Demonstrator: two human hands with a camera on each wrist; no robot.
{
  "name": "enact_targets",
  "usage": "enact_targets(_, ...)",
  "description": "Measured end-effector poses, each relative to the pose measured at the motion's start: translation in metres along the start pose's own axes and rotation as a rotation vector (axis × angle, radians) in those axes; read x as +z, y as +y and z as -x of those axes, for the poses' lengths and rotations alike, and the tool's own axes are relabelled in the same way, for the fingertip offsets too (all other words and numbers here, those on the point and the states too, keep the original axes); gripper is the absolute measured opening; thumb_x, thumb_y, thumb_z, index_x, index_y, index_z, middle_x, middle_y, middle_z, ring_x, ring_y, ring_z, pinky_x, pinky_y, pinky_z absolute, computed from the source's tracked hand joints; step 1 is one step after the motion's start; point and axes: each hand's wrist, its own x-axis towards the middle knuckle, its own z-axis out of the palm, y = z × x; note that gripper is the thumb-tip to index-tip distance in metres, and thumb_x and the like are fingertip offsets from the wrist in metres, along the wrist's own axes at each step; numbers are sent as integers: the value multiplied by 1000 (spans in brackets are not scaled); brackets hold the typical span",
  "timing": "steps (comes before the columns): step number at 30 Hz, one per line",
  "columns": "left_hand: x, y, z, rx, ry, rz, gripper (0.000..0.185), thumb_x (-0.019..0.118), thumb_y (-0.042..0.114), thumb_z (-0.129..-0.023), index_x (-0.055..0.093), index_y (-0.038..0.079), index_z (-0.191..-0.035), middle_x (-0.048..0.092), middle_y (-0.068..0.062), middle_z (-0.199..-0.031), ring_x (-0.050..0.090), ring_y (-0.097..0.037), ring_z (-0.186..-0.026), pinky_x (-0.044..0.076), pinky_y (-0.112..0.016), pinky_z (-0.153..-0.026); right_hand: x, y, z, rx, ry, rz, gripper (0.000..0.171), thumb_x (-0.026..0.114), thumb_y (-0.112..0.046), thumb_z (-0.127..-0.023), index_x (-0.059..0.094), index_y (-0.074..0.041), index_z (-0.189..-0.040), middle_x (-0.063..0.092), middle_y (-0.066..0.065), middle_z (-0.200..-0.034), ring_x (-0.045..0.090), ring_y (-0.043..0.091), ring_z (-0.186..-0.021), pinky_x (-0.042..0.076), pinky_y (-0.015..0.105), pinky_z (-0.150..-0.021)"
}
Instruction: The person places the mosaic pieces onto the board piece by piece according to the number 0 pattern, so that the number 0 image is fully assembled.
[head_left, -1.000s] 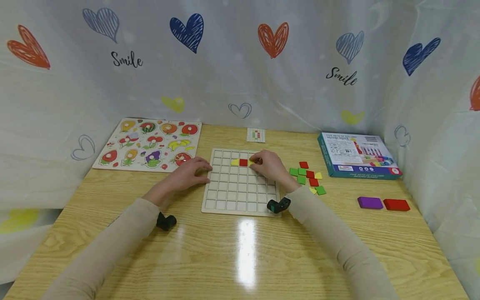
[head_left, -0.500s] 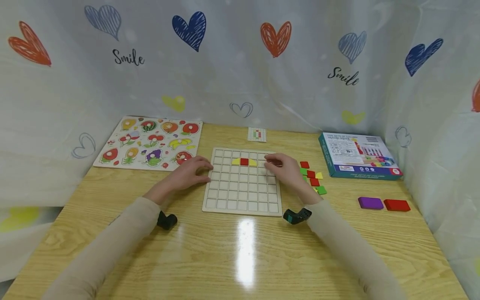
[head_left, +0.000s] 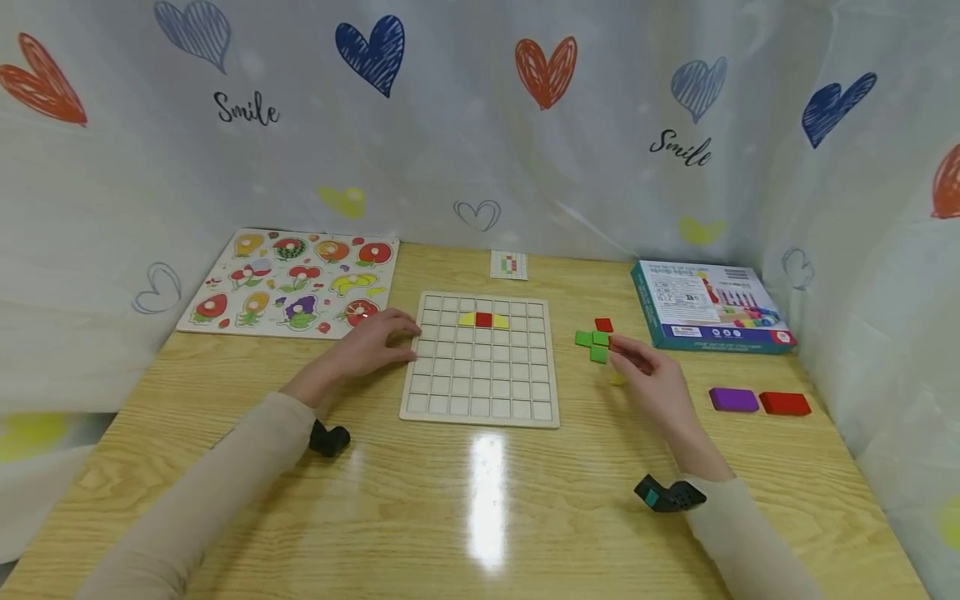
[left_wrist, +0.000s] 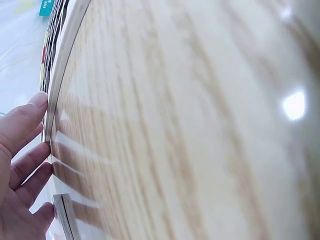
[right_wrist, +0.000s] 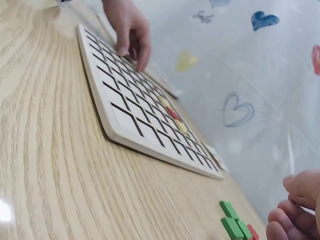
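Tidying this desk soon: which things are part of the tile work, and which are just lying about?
In use: grid board, tiles in it, loose tiles, pattern card, left hand, right hand.
Lying about: fruit puzzle, box, purple block, red block.

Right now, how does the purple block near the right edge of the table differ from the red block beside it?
The purple block is purple and lies nearer the right hand; the red block is red and lies farther out, toward the curtain. The purple block looks slightly shorter than the red block, though the view may cause that. Both are flat rectangular slabs lying on the table, side by side, and neither hand touches them.
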Motion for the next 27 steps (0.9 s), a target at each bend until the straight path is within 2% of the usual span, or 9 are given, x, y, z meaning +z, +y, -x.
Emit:
enact_targets(6,-1,1,1,8,5,-1,35,74,17,-89,66,1,-119,57,-16,-127,51,-33,-121,40,-49,-104,-24,23,13,149,52,-76,61,54,-55,-95,46,-24,-147,49,0,-143,46,14,-124,45,11,-85)
enact_targets(13,0,-1,1,0,-2,-5,36,73,18,-89,66,2,-120,56,-16,-128,50,-33,-122,39,-50,-104,-34,37,14,154,42,-49,60,54,-48,-97,46,-15,-147,50,8,-144,48,18,-122,45,9,-85)
enact_targets(17,0,-1,1,-7,-1,0,35,73,18,-89,66,2,-120,56,-16,-128,50,-33,-123,39,-50,-105,-34,37,7,167,8,6,61,54,-51,-97,46,-16,-147,50,7,-144,45,22,-126,44,21,-93)
enact_targets(21,0,0,1,-5,-2,5,35,73,18,-89,66,2,-120,56,-16,-128,50,-33,-122,39,-50,-105,-32,35,-4,135,-25,91,59,54,-47,-98,49,-11,-145,51,13,-142,44,29,-127,42,39,-97)
enact_targets(27,0,1,2,-14,-2,9,35,73,17,-89,66,2,-120,56,-16,-128,50,-34,-123,39,-50,-105,-28,33,-20,57,-62,219,57,57,-43,-98,53,-4,-139,59,18,-130,52,31,-116,45,40,-90)
